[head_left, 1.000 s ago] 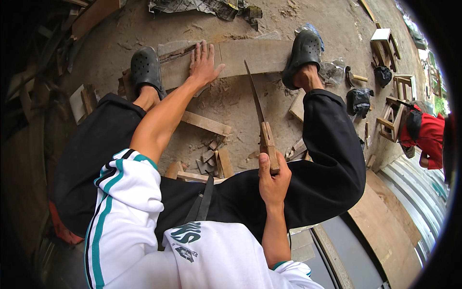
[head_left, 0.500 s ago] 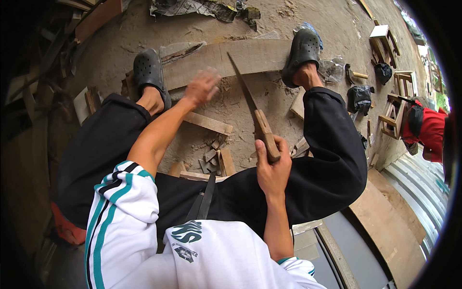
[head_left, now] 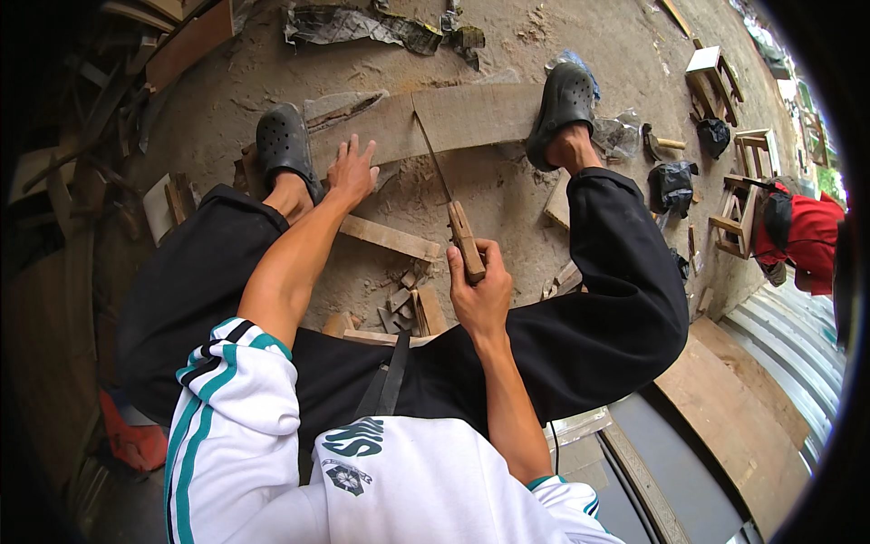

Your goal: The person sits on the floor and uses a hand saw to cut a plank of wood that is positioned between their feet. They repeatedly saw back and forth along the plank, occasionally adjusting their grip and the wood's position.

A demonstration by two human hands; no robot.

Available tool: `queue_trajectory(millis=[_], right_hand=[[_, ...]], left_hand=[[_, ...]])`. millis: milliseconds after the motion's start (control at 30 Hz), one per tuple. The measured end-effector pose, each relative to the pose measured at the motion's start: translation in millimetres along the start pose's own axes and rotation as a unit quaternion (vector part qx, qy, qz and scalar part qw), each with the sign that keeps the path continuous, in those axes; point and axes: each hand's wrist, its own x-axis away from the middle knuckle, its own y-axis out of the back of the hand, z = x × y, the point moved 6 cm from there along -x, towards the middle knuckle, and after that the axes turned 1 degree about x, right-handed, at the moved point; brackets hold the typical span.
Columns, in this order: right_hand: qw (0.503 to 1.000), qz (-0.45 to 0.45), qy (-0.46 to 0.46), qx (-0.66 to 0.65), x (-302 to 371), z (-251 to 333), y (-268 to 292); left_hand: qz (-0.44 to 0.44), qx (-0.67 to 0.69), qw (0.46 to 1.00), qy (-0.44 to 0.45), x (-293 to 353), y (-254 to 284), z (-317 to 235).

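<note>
A long wooden plank [head_left: 478,116] lies crosswise in front of me, with my clog-covered feet at either end of it. My left hand [head_left: 352,172] rests at the plank's near edge, left of the middle, fingers spread and apart. In my right hand [head_left: 482,292] is the wooden handle [head_left: 465,243] of a handsaw. Its thin dark blade [head_left: 432,161] points away from me and crosses the plank, seen almost edge-on. Whether the teeth press into the wood I cannot tell.
Between my legs lie a short board [head_left: 390,238] and several wood offcuts [head_left: 429,308]. A hammer [head_left: 666,143] and a black plastic bag [head_left: 672,188] sit beyond my right foot. Small wooden stools [head_left: 714,82] stand at the right. Scrap wood [head_left: 68,172] is piled at the left.
My left hand has moved left and settled at the plank's edge, fingers spread. The right hand has shifted left with the saw, whose blade now crosses the plank more steeply.
</note>
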Motion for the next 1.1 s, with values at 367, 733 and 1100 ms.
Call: queue_trajectory(millis=[367, 733, 1100], right_hand=[[0.999, 0.029, -0.026, -0.018, -4, 12, -11], [0.997, 0.07, -0.012, -0.005, -15, 13, -17], [0.999, 0.053, 0.011, -0.006, 35, 28, 64]], left_hand=[[0.161, -0.036, 0.986, 0.03, -16, -3, 0], [0.203, -0.016, 0.979, -0.003, -18, -6, 12], [0.133, 0.037, 0.99, 0.011, 49, -13, 4]])
